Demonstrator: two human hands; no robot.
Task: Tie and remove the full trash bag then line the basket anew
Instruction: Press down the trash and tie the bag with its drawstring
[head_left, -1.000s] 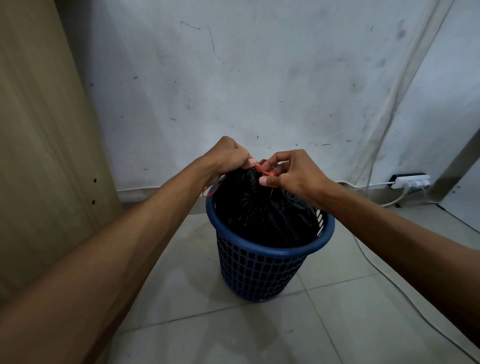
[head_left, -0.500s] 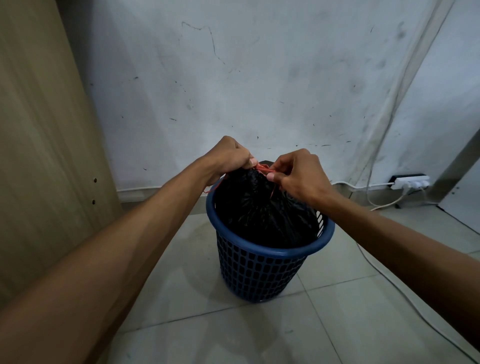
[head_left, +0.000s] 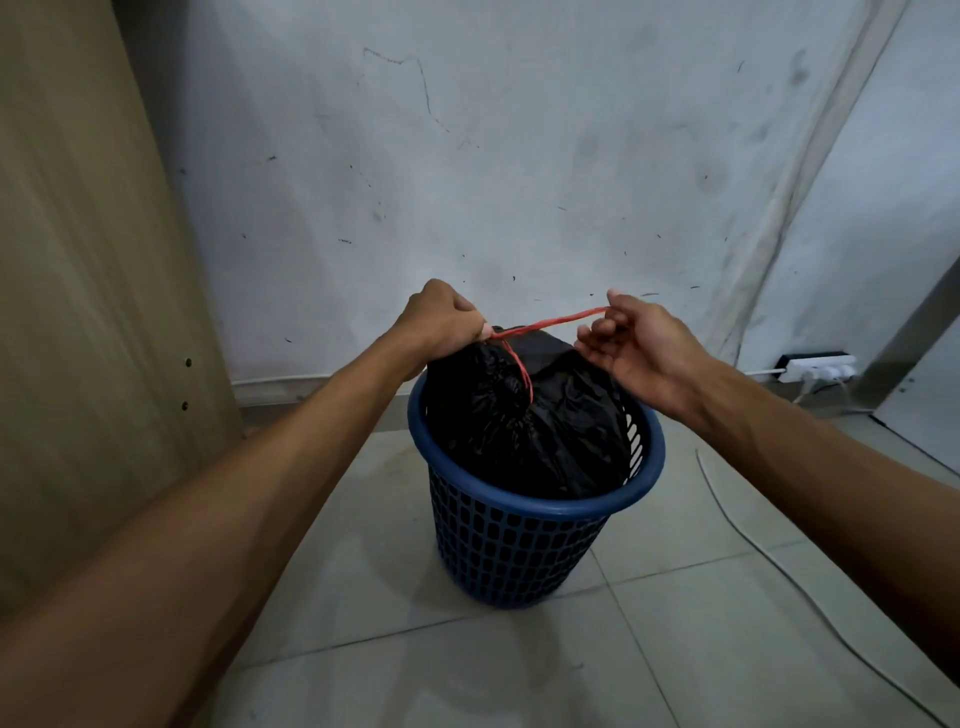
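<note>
The blue plastic basket (head_left: 524, 551) stands on the pale tiled floor (head_left: 675, 649) at the middle of the view, and the black trash bag (head_left: 519, 426) sits inside it, its gathered neck puckered just above the rim. Half a second ago both hands were bunched together over the neck; now the right hand (head_left: 641, 348) has drawn away toward 2 o'clock of the bag, pinching the end of the red drawstring (head_left: 550, 323) between thumb and forefinger, its other fingers loosely curled. The cord now runs taut between the hands, with a second strand dropping to the neck. The left hand (head_left: 441, 325) has stayed at about 11 o'clock of the bag, fingers curled tight around the cord's other end at the bag's top edge. Past the basket, a white cable (head_left: 779, 566) trails over the tiles at 4 o'clock. Farther off, a white power strip (head_left: 818, 366) lies at 2 o'clock against the scuffed white wall (head_left: 519, 156), and a wooden panel (head_left: 78, 260) rises at 9 o'clock.
</note>
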